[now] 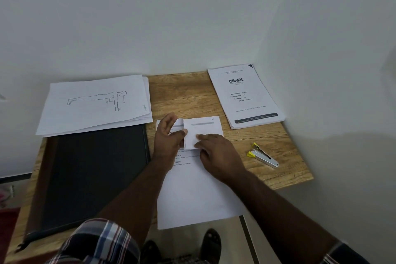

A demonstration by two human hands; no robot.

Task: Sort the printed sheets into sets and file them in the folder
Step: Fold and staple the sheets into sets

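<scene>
**Both hands on centre sheet**

Folder (94, 178) closed, 8 o'clock on table (184, 92). Centre sheet (192, 197) overhangs near edge, top folded back. Left hand (168, 137) pinches the fold; right hand (216, 154) presses it, fingers flat. Stapler (264, 156) 3 o'clock. Figure-drawing stack (96, 103) 10 o'clock, overlapping folder; blinkit stack (246, 96) 1 o'clock.

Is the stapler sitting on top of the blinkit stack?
No, the stapler lies on bare table, nearer the camera than the blinkit stack and apart from it.

Head view, steeply down, near desk (184, 92)
</scene>
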